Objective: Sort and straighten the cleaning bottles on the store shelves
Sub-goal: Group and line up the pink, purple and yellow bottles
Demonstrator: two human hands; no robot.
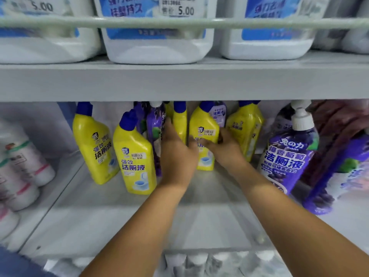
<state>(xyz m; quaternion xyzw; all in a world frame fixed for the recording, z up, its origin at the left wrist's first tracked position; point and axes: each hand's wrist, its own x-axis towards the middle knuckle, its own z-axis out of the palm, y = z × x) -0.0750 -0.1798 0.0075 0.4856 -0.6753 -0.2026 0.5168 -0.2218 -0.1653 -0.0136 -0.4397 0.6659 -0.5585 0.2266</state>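
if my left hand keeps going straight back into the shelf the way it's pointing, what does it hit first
Probably the narrow yellow bottle standing edge-on behind it. The left hand points into the shelf with its fingertips already at or near that bottle and the purple pouch beside it; depth is unclear, so which one comes first is uncertain.

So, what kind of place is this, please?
Most likely a shop's cleaning-products aisle: grey metal shelves, price stickers reading 5.00 on big white jugs, and rows of identical yellow plastic bottles with blue caps.
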